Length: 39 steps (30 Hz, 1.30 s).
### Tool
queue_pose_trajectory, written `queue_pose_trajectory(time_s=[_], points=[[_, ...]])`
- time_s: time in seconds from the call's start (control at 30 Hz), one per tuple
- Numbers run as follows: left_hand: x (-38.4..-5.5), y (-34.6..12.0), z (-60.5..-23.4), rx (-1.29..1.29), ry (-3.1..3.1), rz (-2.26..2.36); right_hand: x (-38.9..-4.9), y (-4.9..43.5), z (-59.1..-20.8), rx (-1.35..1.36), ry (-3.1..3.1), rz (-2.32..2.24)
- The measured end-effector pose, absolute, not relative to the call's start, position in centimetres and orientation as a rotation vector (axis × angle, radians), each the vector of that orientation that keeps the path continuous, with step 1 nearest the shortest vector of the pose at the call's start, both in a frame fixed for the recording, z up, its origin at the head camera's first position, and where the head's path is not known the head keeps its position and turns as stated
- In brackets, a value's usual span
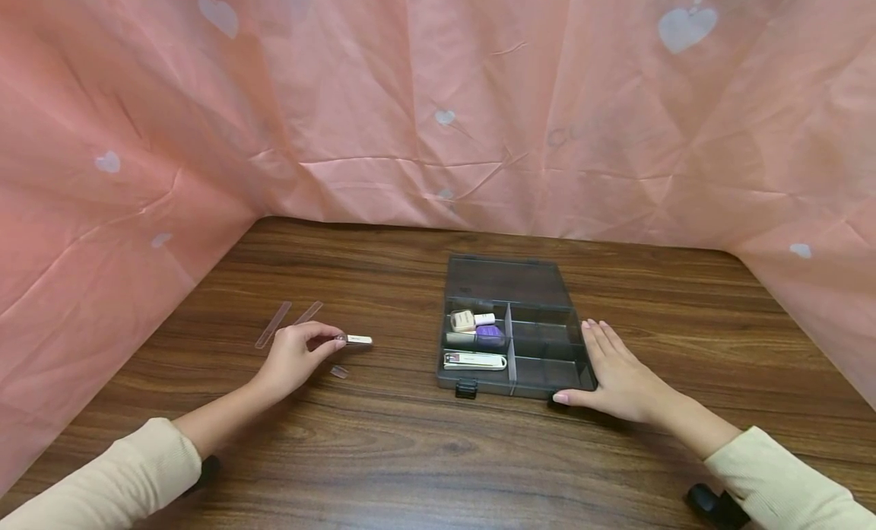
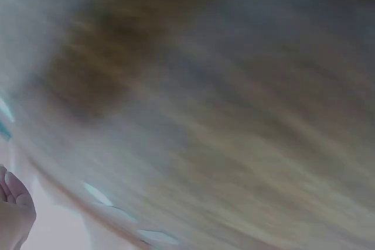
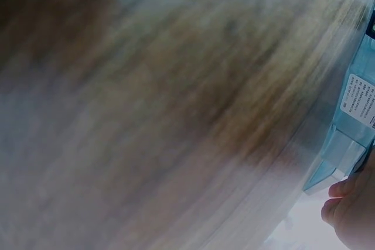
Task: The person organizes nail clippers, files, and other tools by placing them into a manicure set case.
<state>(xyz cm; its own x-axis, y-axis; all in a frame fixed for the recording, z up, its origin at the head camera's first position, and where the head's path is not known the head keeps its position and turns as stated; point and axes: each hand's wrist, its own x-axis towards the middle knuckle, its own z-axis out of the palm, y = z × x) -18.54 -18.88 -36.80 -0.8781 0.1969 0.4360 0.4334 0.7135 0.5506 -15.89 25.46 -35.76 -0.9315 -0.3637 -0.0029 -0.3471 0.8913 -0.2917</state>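
Note:
In the head view my left hand (image 1: 296, 357) pinches one end of a small white nail clipper (image 1: 359, 340) between thumb and fingertips, just above the table. My right hand (image 1: 624, 382) rests against the right side of a dark see-through compartment box (image 1: 509, 391), its fingers straight and its thumb at the front corner. The box lies with its lid (image 1: 505, 277) folded back. A larger nail clipper (image 1: 474, 360) lies in its front left compartment. Behind that, a beige nail polish bottle (image 1: 462, 321) and a purple nail polish bottle (image 1: 490, 332) lie together.
Two clear plastic strips (image 1: 274, 325) lie beyond my left hand on the wooden table (image 1: 411, 454). A short clear piece (image 1: 339, 372) lies near its fingers. Pink cloth (image 1: 445, 74) hangs around the back and sides. Both wrist views are mostly blurred wood.

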Motion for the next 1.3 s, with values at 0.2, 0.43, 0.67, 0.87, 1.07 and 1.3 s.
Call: queue_pose_trajectory(time_s=[0.2, 0.43, 0.67, 0.87, 1.07, 1.3], points=[[-18.8, -17.6, -36.0, -0.551, -2.54, -1.029, -15.9, 25.5, -35.8, -0.552, 2.992, -0.45], [-18.5, -15.8, -35.2, -0.575, -2.525, -1.133, -15.9, 25.4, -36.0, -0.566, 3.001, -0.455], [-18.2, -13.4, -35.1, -0.66, -2.514, -1.225, -15.9, 25.5, -36.0, -0.564, 2.999, -0.452], [-18.3, -11.0, -35.0, -0.722, -2.497, -1.299, -16.0, 25.6, -36.1, -0.565, 3.001, -0.451], [-18.2, -9.1, -35.0, -0.822, -2.499, -1.311, -15.9, 25.5, -36.0, -0.571, 3.005, -0.45], [-18.2, -7.6, -34.8, -0.873, -2.493, -1.33, -15.9, 25.6, -36.0, -0.573, 3.008, -0.452]])
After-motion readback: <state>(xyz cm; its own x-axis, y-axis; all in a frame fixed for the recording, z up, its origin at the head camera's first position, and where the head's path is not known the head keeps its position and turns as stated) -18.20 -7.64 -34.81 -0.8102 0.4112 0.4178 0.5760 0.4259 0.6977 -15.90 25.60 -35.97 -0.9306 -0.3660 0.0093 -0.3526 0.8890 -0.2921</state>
